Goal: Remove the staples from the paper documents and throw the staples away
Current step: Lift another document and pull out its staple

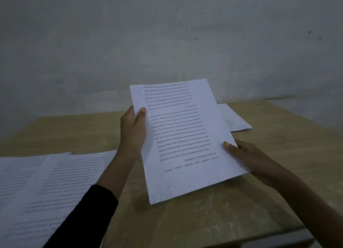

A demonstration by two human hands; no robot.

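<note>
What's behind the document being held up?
A white paper stack lies on the wooden table behind the held document; its left part is covered. The fingers of the left hand and right hand beneath the sheets are hidden too.

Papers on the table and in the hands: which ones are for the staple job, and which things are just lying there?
For the job: the held document, gripped by the left hand and the right hand; the spread sheets and the far stack, probably documents for it too.
Just there: the wooden table; the wall. No staple tool or bin shows.
</note>
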